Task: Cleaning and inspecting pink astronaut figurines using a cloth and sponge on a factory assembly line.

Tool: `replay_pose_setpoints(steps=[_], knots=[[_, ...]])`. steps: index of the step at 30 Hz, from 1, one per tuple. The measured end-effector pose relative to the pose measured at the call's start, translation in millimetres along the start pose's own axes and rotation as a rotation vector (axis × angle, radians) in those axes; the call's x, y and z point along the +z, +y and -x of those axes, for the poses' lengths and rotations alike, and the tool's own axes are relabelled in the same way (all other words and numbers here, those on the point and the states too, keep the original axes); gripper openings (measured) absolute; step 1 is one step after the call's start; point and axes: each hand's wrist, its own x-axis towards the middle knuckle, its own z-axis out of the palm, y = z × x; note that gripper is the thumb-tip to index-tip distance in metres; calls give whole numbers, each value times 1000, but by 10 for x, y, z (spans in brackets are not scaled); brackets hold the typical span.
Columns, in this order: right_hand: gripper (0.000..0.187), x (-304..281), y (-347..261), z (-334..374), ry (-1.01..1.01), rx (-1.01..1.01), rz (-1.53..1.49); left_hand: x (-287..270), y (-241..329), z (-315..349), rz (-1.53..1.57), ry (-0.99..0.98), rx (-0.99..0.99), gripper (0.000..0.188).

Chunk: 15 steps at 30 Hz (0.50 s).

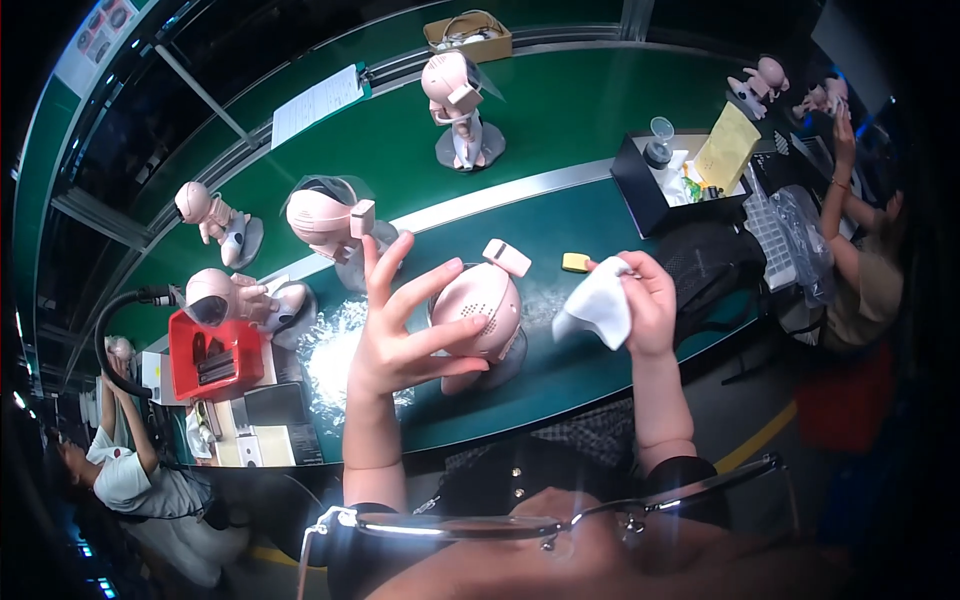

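Head view: where is the pink figurine (492, 302)?

– Centre of the frame; left hand (395, 335) spread wide against its head, right hand (650, 305) pinching a white cloth (597, 308)

– How would it handle?

– Probably light, stiff, smooth; best cupped round the head

– Containers?

– Left: red bin (181, 352) of dark bars (214, 366); upper right: black box (632, 187) with yellow paper (728, 148)

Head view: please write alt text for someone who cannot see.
A person's right hand holds a white cloth beside a pink astronaut figure on a green workbench, the left hand spread against the figure. Similar figures are nearby.
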Motion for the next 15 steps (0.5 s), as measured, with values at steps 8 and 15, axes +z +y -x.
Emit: replay_pose_setpoints(steps=[8, 15], knots=[[39, 920, 77, 60, -262, -897, 869, 26, -36, 7, 11, 52, 6, 38], [27, 309, 420, 239, -309, -727, 921, 44, -73, 21, -27, 43, -5, 36]])
